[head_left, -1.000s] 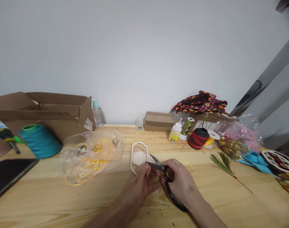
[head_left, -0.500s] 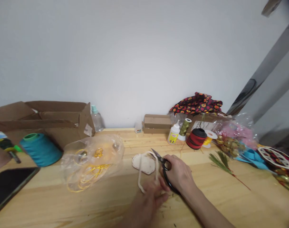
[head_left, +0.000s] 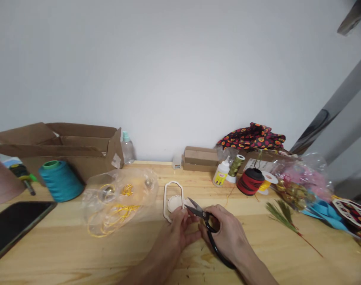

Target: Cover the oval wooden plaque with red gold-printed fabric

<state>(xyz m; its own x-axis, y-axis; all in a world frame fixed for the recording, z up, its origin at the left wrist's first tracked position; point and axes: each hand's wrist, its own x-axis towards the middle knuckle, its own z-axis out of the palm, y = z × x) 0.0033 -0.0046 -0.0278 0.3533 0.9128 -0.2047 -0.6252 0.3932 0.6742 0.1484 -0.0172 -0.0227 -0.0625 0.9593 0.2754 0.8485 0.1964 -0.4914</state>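
Observation:
My right hand (head_left: 226, 231) grips black scissors (head_left: 204, 223), their blades parted and pointing left toward the fingertips of my left hand (head_left: 180, 229). The left hand's fingers are pinched together on something small that I cannot make out, right at the blade tips. Just beyond my fingers a pale wooden frame (head_left: 172, 185) lies flat on the wooden table (head_left: 64, 253). A whitish round piece (head_left: 174, 204) rests inside its near end.
A clear plastic bag (head_left: 121, 198) with yellow cord lies to the left, near a teal thread cone (head_left: 60, 181), a cardboard box (head_left: 67, 144) and a dark tablet (head_left: 14, 221). To the right stand a glue bottle (head_left: 221, 174), a red spool (head_left: 251, 181), green sprigs (head_left: 283, 215) and patterned fabric (head_left: 251, 136).
Half a second ago my left hand had the frame lifted toward me. It now lies flat again, and my left fingers are back at the scissor tips.

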